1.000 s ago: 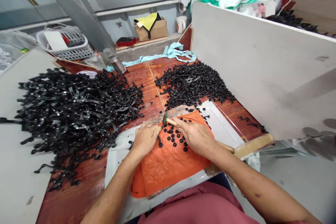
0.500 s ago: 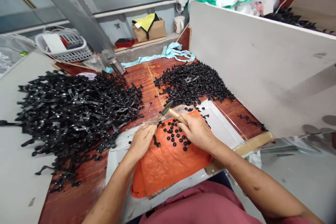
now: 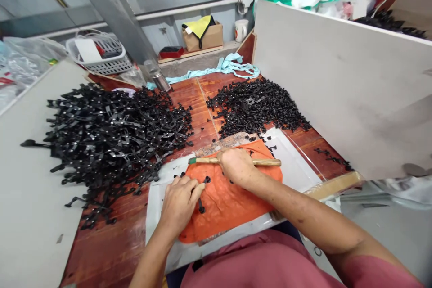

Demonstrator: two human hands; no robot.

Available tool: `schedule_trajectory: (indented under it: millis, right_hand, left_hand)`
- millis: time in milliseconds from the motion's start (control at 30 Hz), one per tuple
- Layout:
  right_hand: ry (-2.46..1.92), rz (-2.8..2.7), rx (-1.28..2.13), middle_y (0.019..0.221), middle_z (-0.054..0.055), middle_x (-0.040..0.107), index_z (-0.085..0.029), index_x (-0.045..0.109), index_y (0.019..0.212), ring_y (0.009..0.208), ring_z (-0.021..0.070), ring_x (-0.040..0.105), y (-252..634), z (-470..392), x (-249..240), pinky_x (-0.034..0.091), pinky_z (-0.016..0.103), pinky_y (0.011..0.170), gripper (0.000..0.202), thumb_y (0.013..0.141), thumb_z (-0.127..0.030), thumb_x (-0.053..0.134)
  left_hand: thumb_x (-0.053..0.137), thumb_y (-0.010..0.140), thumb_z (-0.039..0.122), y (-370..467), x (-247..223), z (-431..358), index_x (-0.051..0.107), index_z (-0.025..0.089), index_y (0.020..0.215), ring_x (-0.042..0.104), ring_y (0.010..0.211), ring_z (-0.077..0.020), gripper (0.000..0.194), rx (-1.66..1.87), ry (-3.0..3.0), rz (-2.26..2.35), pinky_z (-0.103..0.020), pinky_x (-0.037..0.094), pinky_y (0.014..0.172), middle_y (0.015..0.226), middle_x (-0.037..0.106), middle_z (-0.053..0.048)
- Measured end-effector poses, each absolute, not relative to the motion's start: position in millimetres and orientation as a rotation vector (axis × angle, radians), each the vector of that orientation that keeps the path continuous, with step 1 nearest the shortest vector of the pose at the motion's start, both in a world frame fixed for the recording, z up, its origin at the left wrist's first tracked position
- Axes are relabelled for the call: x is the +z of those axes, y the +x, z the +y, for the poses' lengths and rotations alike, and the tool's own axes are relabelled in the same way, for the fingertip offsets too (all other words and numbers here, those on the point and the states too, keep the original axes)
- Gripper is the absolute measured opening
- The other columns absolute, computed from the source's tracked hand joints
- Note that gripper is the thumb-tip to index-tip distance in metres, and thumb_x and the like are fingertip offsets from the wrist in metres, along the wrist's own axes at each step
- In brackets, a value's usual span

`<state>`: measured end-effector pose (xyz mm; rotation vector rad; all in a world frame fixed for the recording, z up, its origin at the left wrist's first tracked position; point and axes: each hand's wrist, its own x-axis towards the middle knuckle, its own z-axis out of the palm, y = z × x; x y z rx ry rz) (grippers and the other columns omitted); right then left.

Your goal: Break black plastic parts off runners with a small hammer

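My right hand (image 3: 236,166) is closed round the wooden handle of a hammer (image 3: 268,162), which lies level above an orange cloth (image 3: 232,209). The cloth covers part of a stone slab (image 3: 221,143) on a white board (image 3: 297,157). My left hand (image 3: 178,202) rests at the cloth's left edge, fingers bent together, beside small black parts (image 3: 206,180); what its fingertips hold is too small to make out. Another black piece (image 3: 201,207) lies on the cloth near the thumb. Most of the cloth's upper middle is hidden by my right hand.
A big heap of black strips (image 3: 118,130) covers the left of the red-brown table (image 3: 111,252). A smaller black heap (image 3: 259,103) sits behind the slab. A metal flask (image 3: 158,76), grey basket (image 3: 97,54) and blue cloth (image 3: 216,69) lie behind. A tall grey panel (image 3: 337,85) bounds the right.
My right hand has moved left over the cloth, and the hammer has turned level. The black buttons seen on the cloth are mostly out of sight. My left hand has shifted nearer to me.
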<state>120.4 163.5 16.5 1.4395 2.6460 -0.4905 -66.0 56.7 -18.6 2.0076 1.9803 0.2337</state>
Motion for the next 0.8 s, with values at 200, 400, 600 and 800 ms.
schedule_trajectory:
  millis: [200, 400, 600, 800]
  right_hand:
    - [1.453, 2.704, -0.485, 0.099, 0.018, 0.078, -0.012, 0.075, 0.097, 0.087, 0.0283, 0.075, 115, 152, 18, 0.055, 0.032, 0.076, 0.024, 0.094, -0.012, 0.051]
    - [1.560, 2.777, -0.579, 0.098, 0.010, 0.077, -0.020, 0.071, 0.100, 0.087, 0.0245, 0.072, 132, 142, 25, 0.048, 0.030, 0.072, 0.023, 0.102, -0.026, 0.049]
    - [1.560, 2.825, -0.805, 0.088, -0.001, 0.074, -0.023, 0.067, 0.095, 0.079, 0.0155, 0.068, 154, 118, 31, 0.041, 0.023, 0.067, 0.011, 0.099, -0.027, 0.057]
    - [1.554, 2.735, -1.176, 0.085, 0.000, 0.074, -0.026, 0.066, 0.119, 0.074, 0.0182, 0.069, 196, 76, 11, 0.045, 0.026, 0.068, 0.026, 0.105, -0.030, 0.044]
  left_hand:
    - [0.038, 0.101, 0.039, -66, -21, 46, 0.062, 0.024, 0.072, 0.057, 0.085, -0.0257, 0.040, 0.304, 1.992, 1.997, -0.038, 0.040, 0.077, 0.082, 0.065, -0.005]
    - [0.034, 0.100, 0.042, -65, -12, 46, 0.051, 0.024, 0.065, 0.056, 0.079, -0.0226, 0.043, 0.551, 1.832, 1.868, -0.035, 0.041, 0.074, 0.076, 0.061, -0.004]
    - [0.033, 0.099, 0.043, -64, -13, 45, 0.049, 0.024, 0.065, 0.056, 0.079, -0.0228, 0.043, 0.577, 1.785, 1.897, -0.036, 0.040, 0.075, 0.076, 0.062, -0.004]
    - [0.034, 0.099, 0.041, -67, -20, 44, 0.058, 0.024, 0.068, 0.058, 0.085, -0.0249, 0.043, 0.456, 1.827, 2.011, -0.037, 0.040, 0.076, 0.081, 0.065, -0.006]
